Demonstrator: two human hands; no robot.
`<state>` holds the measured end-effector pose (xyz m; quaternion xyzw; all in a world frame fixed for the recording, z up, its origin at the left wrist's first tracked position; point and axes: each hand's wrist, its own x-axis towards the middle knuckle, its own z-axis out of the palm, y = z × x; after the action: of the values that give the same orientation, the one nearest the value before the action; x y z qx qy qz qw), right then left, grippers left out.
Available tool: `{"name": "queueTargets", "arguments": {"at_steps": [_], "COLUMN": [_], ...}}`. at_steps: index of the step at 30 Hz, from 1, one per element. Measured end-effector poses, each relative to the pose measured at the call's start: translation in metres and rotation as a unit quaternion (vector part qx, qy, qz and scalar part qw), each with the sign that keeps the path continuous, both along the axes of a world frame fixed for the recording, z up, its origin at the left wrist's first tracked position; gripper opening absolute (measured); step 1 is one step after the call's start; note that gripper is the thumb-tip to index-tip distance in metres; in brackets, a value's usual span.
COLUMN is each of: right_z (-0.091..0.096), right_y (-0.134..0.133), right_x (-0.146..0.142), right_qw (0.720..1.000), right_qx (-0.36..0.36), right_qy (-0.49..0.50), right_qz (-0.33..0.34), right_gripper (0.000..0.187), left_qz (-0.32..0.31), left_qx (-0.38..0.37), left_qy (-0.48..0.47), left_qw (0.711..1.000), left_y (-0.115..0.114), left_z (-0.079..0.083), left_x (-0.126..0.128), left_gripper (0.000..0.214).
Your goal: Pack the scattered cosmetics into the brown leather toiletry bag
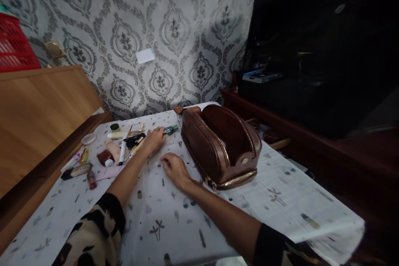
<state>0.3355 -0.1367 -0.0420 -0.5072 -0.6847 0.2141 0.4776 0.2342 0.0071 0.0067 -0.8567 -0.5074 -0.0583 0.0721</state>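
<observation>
My left hand (155, 139) reaches over the table, its fingers closed at the near end of a small green bottle (171, 129). Nearer to me, my right hand (175, 168) rests low over the cloth with its fingers curled, and nothing shows in it. A brown leather toiletry bag (199, 143) stands just right of both hands, its top unzipped and gaping. Loose cosmetics lie left of my left hand, among them a white tube (123, 148), a dark red bottle with a white cap (104, 157) and a pink tube (109, 172).
A patterned white cloth (174, 232) covers the table. Along the left runs a wooden panel (46, 104), with a red basket (17, 43) above it. A large black television (311, 50) stands at the right on a dark red cabinet (230, 99). Patterned wallpaper closes off the back.
</observation>
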Motion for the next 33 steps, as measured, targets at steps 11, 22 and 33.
{"name": "queueTargets", "arguments": {"at_steps": [11, 22, 33], "right_z": [0.001, -0.007, -0.001], "right_y": [0.007, 0.013, 0.004], "right_x": [0.019, 0.025, 0.023], "right_qw": [0.986, 0.983, 0.985], "right_qx": [0.055, 0.093, 0.118], "right_qy": [0.116, 0.088, -0.013], "right_qz": [-0.108, -0.131, -0.122], "right_gripper": [0.025, 0.029, 0.034], "left_qz": [-0.045, -0.098, -0.091], "left_qx": [0.009, -0.046, -0.032], "left_qy": [-0.013, -0.027, -0.092], "left_qw": [0.999, 0.994, 0.991], "left_y": [-0.063, -0.094, -0.146], "left_z": [-0.005, 0.006, -0.009], "left_x": [0.007, -0.038, -0.026], "left_gripper": [0.04, 0.035, 0.03]}}
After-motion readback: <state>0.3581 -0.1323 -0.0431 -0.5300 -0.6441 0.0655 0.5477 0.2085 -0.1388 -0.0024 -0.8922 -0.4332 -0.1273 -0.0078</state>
